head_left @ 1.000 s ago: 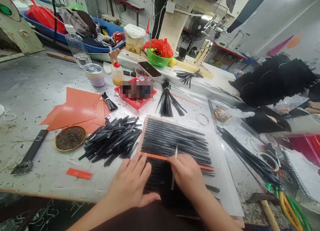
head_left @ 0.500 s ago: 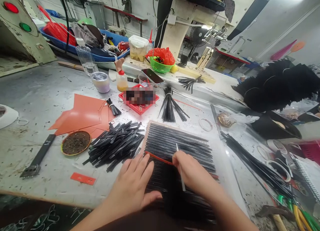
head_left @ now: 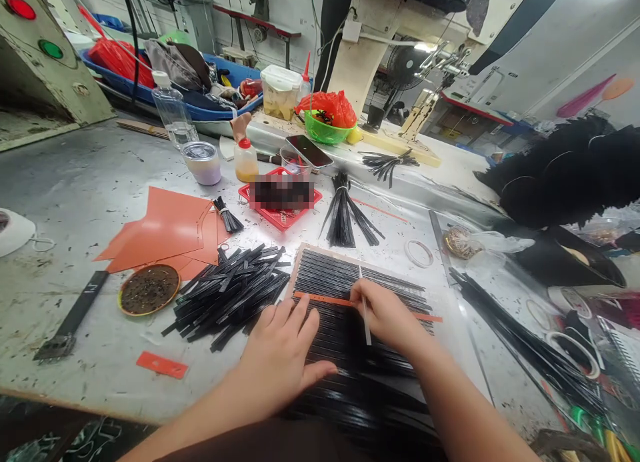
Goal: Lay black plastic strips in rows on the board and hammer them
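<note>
Rows of thin black strips [head_left: 350,267] lie side by side on a flat board in front of me. Across them runs a narrow orange strip [head_left: 325,299] with small marks along it. My left hand [head_left: 285,345] rests flat on the strips with its fingers spread, the fingertips at the orange strip's left part. My right hand [head_left: 383,315] is closed around a slim white pen-like stick [head_left: 367,325], its thin end pointing away from me. This hand covers the middle of the orange strip, whose right end shows beyond it.
A loose pile of black strips [head_left: 230,295] lies left of the board, near a round dish [head_left: 150,289] and orange sheets [head_left: 165,225]. Behind are a tied black bundle [head_left: 343,215] and a red basket [head_left: 283,219]. Long black strips [head_left: 515,335] lie at the right.
The orange strip, slanted and partly under my hands before, now lies straight across the black strips, farther from me. Both hands have moved slightly forward; the stick stays in my right hand.
</note>
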